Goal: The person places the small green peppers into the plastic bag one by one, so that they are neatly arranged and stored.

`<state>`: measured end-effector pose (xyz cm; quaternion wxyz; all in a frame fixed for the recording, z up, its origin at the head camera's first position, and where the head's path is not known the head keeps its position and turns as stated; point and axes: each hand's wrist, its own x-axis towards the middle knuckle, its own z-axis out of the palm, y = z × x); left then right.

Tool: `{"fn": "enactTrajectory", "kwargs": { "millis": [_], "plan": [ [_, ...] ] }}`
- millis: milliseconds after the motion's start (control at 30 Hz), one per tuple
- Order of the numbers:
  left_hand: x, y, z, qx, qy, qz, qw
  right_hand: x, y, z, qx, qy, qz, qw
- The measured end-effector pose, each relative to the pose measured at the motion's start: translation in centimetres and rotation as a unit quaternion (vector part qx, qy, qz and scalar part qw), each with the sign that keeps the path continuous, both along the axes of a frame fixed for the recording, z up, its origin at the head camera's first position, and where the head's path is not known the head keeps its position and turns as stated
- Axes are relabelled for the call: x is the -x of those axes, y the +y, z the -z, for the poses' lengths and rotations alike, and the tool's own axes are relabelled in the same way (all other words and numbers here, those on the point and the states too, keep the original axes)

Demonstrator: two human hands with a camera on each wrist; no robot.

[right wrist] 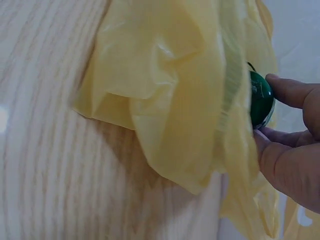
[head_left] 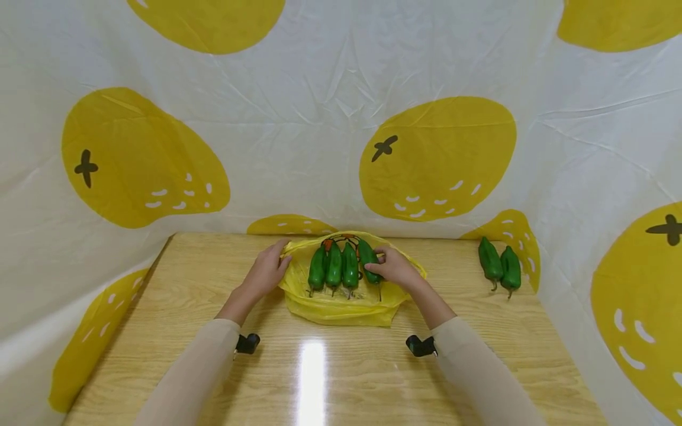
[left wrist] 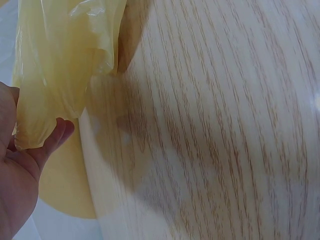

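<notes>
A yellow plastic bag [head_left: 330,312] lies on the table with its mouth spread wide, an orange and black print showing inside. My left hand [head_left: 266,269] pinches the left side of its rim; up close in the left wrist view, the thin film [left wrist: 60,60] hangs between thumb and fingers. My right hand [head_left: 396,269] grips a green pepper [head_left: 366,254] over the bag's right part, thumb on one side and fingers on the other. Left of it, three green peppers [head_left: 333,266] lie side by side in the bag, stems towards me.
Two more green peppers [head_left: 490,260] lie together at the table's back right. A white cloth [head_left: 298,165] with yellow fruit prints hangs behind and beside the wooden table [head_left: 362,378]. A bright light reflection crosses the table's front.
</notes>
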<state>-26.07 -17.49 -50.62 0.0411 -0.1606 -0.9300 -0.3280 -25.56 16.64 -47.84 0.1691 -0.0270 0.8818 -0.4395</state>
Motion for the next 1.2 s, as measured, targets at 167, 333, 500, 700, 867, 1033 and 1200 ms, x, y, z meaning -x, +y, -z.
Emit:
{"fn": "enactTrajectory", "kwargs": {
  "millis": [167,333,500,700,867,1033,1200],
  "plan": [
    [-0.1,0.0,0.1,-0.002,0.000,0.000,1.0000,-0.1,-0.9,0.5,-0.039,0.013,0.014,0.9991],
    [-0.1,0.0,0.1,0.000,0.006,0.003,1.0000,0.0,-1.3,0.9,-0.071,0.022,0.021,0.9970],
    [0.0,0.0,0.1,-0.001,0.011,0.005,0.9999,0.1,-1.5,1.3,-0.074,0.031,0.029,0.9964],
    [0.0,0.1,0.1,0.002,0.014,0.003,0.9999,0.3,-1.7,1.9,-0.075,0.040,0.028,0.9960],
    [0.1,0.2,0.2,0.003,0.016,0.003,0.9999,0.5,-1.7,2.3,-0.089,0.038,0.029,0.9949],
    [0.2,0.2,0.2,0.006,0.017,0.001,0.9998,0.5,-2.0,2.4,-0.095,0.043,0.031,0.9941],
    [0.2,0.2,0.3,0.005,0.018,0.002,0.9998,0.4,-2.0,2.6,-0.119,0.055,0.025,0.9910]
  ]
}}
